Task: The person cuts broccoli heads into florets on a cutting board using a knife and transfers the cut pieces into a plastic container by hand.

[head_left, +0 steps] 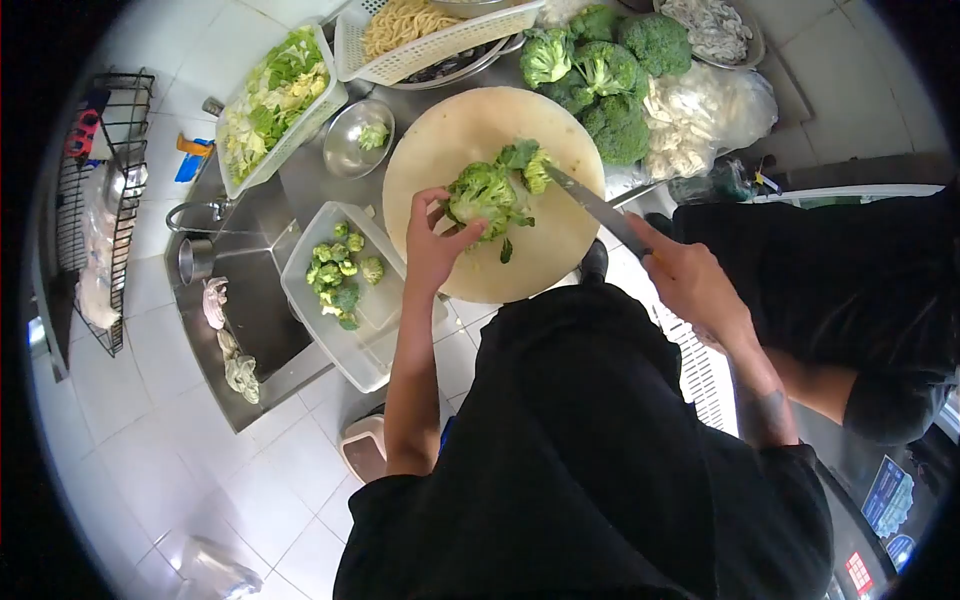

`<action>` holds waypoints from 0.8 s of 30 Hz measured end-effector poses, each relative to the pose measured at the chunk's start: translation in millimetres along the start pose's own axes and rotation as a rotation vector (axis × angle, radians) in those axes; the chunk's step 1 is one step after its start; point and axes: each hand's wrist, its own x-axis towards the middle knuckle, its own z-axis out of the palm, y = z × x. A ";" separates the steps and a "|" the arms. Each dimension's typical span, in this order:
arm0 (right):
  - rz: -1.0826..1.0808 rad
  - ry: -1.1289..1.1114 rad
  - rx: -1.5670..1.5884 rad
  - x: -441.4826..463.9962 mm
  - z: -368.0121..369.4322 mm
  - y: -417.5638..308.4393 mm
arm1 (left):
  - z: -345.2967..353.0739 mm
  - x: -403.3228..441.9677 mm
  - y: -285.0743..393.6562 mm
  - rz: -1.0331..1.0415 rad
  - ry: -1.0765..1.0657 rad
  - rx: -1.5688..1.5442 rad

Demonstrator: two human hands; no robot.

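My left hand [440, 238] is closed round a head of broccoli [482, 196] on the round cutting board [430, 140]. In my right hand [690, 280] is the handle of a large knife [600, 211]; its blade points left, with the tip at a small floret [537, 172] beside the head. A loose leaf lies just below the broccoli on the board. To the left, a clear plastic bin [370, 365] holds several cut florets [332, 270].
A metal bowl [340, 155] and a basket of chopped lettuce [232, 172] stand at upper left, above the sink [245, 320]. Noodles [405, 28], whole broccoli [615, 130] and bagged mushrooms [690, 115] line the back. Another person's dark-clothed body [830, 280] is close on the right.
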 end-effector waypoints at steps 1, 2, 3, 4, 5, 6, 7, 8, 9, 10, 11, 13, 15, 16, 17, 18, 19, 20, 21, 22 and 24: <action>0.033 0.013 -0.032 -2.1 -2.4 -0.5 | 2.2 -0.7 -8.7 0.057 0.027 -0.042; 0.030 0.016 -0.036 -4.1 -5.7 -3.4 | 4.0 -0.1 -13.5 0.117 0.054 -0.085; 0.027 0.055 -0.045 -7.8 -7.8 -7.6 | 4.8 -1.9 -9.9 0.120 0.054 -0.088; 0.026 0.095 -0.055 -11.1 -9.0 -11.3 | 5.5 -4.1 -5.3 0.173 0.051 0.012; 0.028 0.097 -0.059 -13.2 -8.8 -16.3 | 7.3 -6.3 -2.2 0.226 0.046 0.110; -0.011 0.095 -0.036 -14.1 -8.2 -22.3 | 10.1 -7.7 -1.7 0.228 0.045 0.104; -0.050 0.092 -0.013 -14.9 -7.8 -26.2 | 12.9 -9.6 -1.7 0.322 0.046 0.186; -0.112 0.071 -0.025 -13.5 -0.6 -22.6 | 15.4 -11.3 -1.5 0.416 0.048 0.268; -0.110 0.069 -0.029 -14.2 4.0 -22.4 | 16.7 -14.0 -0.8 0.414 0.048 0.263; -0.109 0.020 -0.049 -16.0 8.8 -23.8 | 16.7 -17.0 0.6 0.431 0.045 0.303; -0.111 -0.024 -0.071 -16.4 11.0 -25.5 | 16.6 -16.9 2.7 0.453 0.045 0.345; -0.102 -0.058 -0.074 -19.7 9.8 -30.0 | 15.3 -19.3 4.5 0.492 0.047 0.393; -0.009 -0.118 -0.139 -22.7 5.9 -33.5 | 16.2 -21.8 6.7 0.522 0.052 0.439; -0.007 -0.126 -0.141 -24.0 4.5 -34.5 | 17.4 -22.1 9.1 0.542 0.042 0.442; -0.004 -0.117 -0.172 -25.0 2.7 -35.2 | 18.7 -23.5 11.0 0.563 0.031 0.445; -0.002 -0.100 -0.204 -24.4 0.0 -35.9 | 20.0 -23.4 13.1 0.565 0.031 0.443; 0.001 -0.100 -0.206 -24.7 -2.9 -37.8 | 21.2 -24.3 14.8 0.557 0.026 0.437; 0.008 -0.121 -0.220 -25.7 -5.7 -40.1 | 22.2 -25.5 15.2 0.548 0.019 0.430; 0.013 -0.139 -0.234 -25.3 -7.3 -41.2 | 22.6 -24.8 14.8 0.551 0.019 0.428; 0.014 -0.140 -0.235 -24.8 -7.2 -41.1 | 22.7 -25.1 13.7 0.565 0.026 0.439; -0.017 -0.134 -0.298 -23.6 -5.6 -40.0 | 22.6 -25.3 8.6 0.574 0.034 0.449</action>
